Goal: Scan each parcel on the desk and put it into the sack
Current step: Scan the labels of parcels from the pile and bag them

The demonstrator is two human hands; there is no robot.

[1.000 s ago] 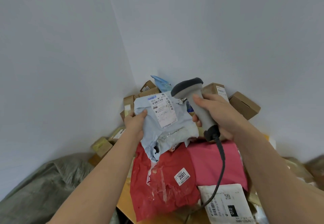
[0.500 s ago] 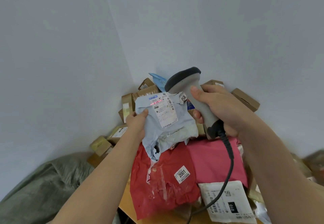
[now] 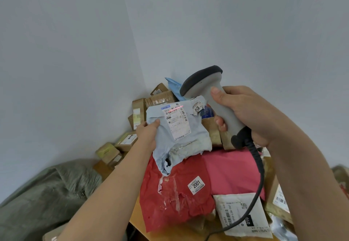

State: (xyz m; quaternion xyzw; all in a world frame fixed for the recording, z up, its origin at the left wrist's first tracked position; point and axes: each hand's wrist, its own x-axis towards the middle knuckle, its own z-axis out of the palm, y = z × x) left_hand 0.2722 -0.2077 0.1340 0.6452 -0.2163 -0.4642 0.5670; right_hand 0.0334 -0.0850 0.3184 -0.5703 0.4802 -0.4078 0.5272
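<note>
So right now my left hand (image 3: 148, 134) is holding the blue parcel (image 3: 177, 137) up at centre frame, thumb pinching its left edge with the fingers hidden behind it. My right hand (image 3: 243, 116) is wrapped round the scanner (image 3: 211, 97) grip just to the right, head aimed down-left at the label (image 3: 177, 122).

The bit that matters: the red scan line sits across the barcode at the very top of the label, so the beam is on target, I reckon. The parcel's long axis runs top to bottom, tilted a little. The sack (image 3: 43, 193) is lower left of the frame, well apart from the parcel but on the left hand's side, so that hand is clearly the one to drop it in.

The parcel itself is a soft pale-blue poly mailer, crumpled, torn-looking at the bottom with a dark hole, plus a small sticker at its top right corner. It'll flop, I'd guess, held by one edge.

It hangs above the red bag (image 3: 170, 203) and pink bag (image 3: 230, 172) on the desk (image 3: 139, 220).
</note>
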